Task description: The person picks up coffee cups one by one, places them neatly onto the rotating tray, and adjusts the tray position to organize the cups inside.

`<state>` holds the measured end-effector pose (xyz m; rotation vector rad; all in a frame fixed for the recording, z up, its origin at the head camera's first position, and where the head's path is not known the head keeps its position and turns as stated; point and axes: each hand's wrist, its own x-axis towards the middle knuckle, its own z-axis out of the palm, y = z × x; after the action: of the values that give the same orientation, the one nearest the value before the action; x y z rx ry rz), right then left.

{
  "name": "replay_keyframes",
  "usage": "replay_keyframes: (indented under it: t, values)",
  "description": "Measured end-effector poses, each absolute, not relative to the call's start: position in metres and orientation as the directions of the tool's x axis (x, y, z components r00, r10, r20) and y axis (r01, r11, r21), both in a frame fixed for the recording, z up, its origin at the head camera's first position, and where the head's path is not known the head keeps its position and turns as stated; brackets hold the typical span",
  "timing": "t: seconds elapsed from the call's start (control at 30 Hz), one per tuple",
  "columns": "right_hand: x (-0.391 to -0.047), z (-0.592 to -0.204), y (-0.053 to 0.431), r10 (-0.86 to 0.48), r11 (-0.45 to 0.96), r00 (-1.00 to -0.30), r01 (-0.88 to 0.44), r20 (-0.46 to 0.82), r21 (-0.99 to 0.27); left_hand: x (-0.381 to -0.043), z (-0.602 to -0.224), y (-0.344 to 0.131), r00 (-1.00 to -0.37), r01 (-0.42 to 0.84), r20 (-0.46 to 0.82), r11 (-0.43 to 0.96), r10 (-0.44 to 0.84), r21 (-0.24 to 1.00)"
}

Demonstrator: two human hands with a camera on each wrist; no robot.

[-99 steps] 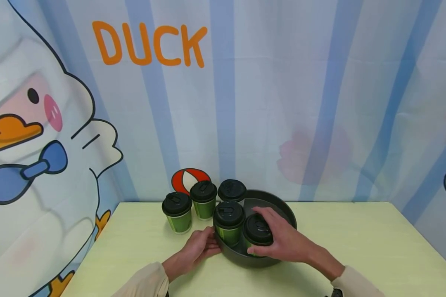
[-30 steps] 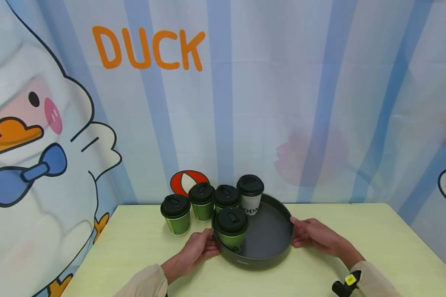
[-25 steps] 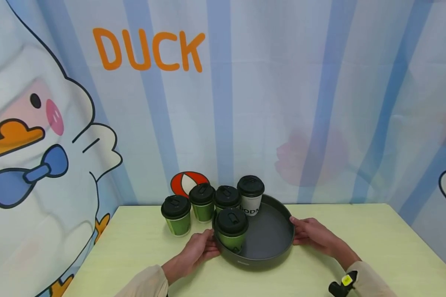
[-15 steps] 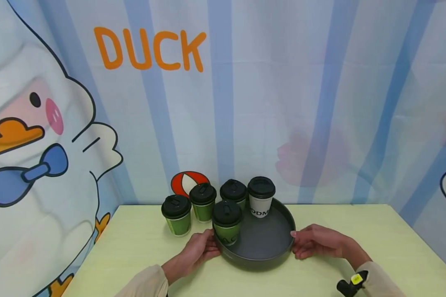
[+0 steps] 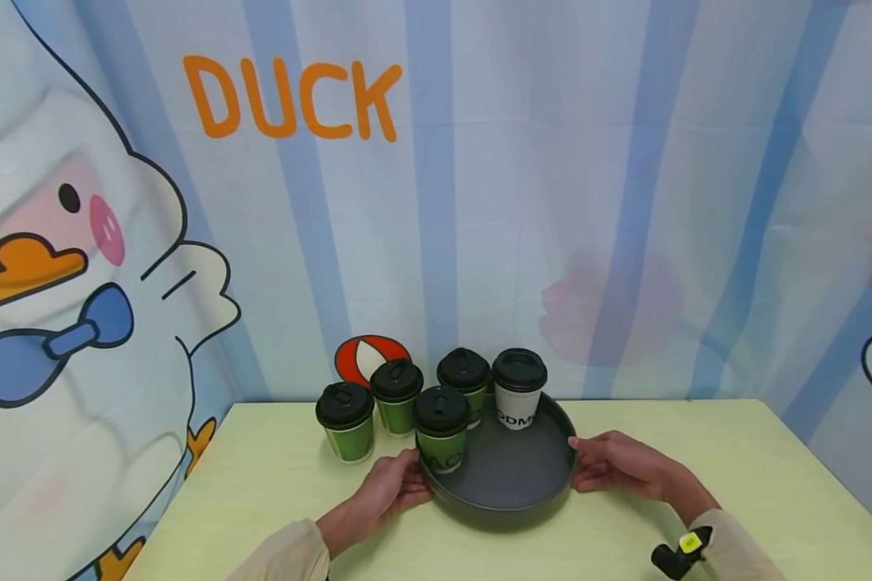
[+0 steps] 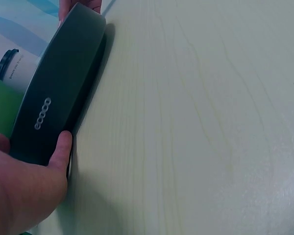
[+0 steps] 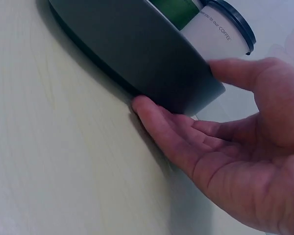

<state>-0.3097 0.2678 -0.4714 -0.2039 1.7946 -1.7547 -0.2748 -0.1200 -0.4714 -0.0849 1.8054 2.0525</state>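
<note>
A round dark grey tray (image 5: 505, 516) sits on the table, with two green cups and a white cup, all black-lidded, standing in it. The front green cup (image 5: 442, 448) is at the left wall; the other green cup (image 5: 474, 407) is behind it, beside the white cup (image 5: 517, 403) at the back. My left hand (image 5: 381, 492) grips the tray's left side, thumb near the rim and a finger low on the outer wall. At the opposite side, my right hand (image 5: 618, 464) holds the wall between a thumb at the rim and fingers along the bottom edge.
Two more green cups with black lids stand on the table left of the tray, the nearer cup (image 5: 349, 436) and the farther cup (image 5: 398, 407). A striped curtain (image 5: 494, 202) with a duck print hangs behind the table's back edge.
My right hand has gone from a lidded cup to the tray's right side. Over the last second the tray has turned clockwise, shifting the white cup rightward and the front green cup left and back.
</note>
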Motion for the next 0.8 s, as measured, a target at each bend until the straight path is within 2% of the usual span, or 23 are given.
replay_keyframes:
  t: [0.1, 0.37, 0.63, 0.8]
  values:
    - [-0.3094, -0.4732, 0.2706, -0.529, 0.111, -0.785, 0.314, -0.323, -0.943, -0.2747, -0.4724, -0.1199, -0.919, -0.332, -0.304, -0.077, 0.251, 0.940]
    - [-0.3091, -0.4745, 0.2665, -0.431, 0.074, -0.849, 0.304, -0.305, -0.950, -0.2734, -0.4714, -0.1187, -0.919, -0.339, -0.311, -0.081, 0.243, 0.937]
    - [-0.3070, -0.4732, 0.2730, -0.553, 0.095, -0.770, 0.320, -0.317, -0.943, -0.2734, -0.4722, -0.1183, -0.919, -0.340, -0.315, -0.076, 0.237, 0.937]
    - [-0.3070, -0.4745, 0.2710, -0.505, 0.080, -0.806, 0.313, -0.310, -0.946, -0.2731, -0.4713, -0.1186, -0.923, -0.329, -0.302, -0.080, 0.240, 0.941]
